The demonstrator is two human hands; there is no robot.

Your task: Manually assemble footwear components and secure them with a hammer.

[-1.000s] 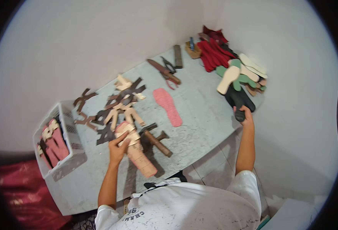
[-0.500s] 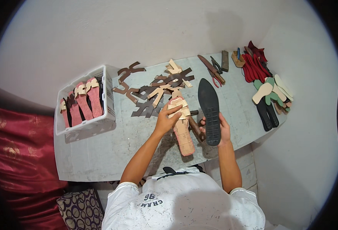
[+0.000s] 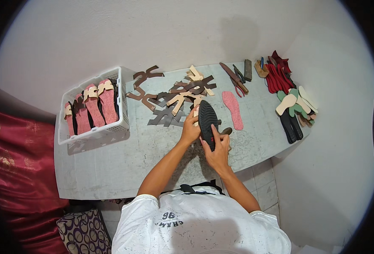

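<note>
Head view: the black sole (image 3: 207, 122), which half a second ago lay flat under the right hand (image 3: 216, 151) beside the tan last, now sits over that last, between both hands above the tabletop (image 3: 110, 165). The left hand (image 3: 190, 132) has its fingers closed on the sole's left edge; the right hand's fingers grip its heel end. The pink insole (image 3: 232, 109) lies just to the right, untouched. Judging by this, fitting sole to last is under way.
</note>
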